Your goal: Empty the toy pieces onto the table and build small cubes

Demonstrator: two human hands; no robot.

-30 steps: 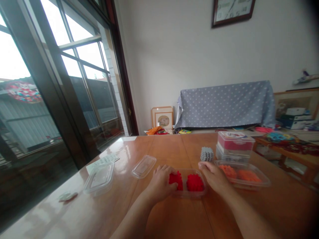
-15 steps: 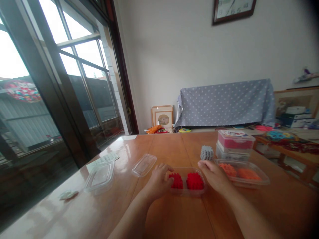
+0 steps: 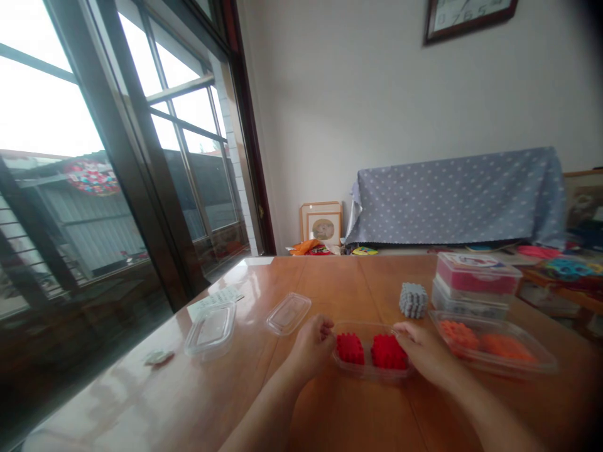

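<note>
the clear tub (image 3: 368, 371), nearer and left of the gray block (image 3: 413, 301), is pinched by the left hand (image 3: 312, 346) and right hand (image 3: 426, 353) — probably light and bendy, best held by its end rims.

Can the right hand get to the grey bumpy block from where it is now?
Probably yes. The right hand is at the right end of the clear tub, and the grey block stands on the table just beyond it. Nothing seems to be between them.
</note>
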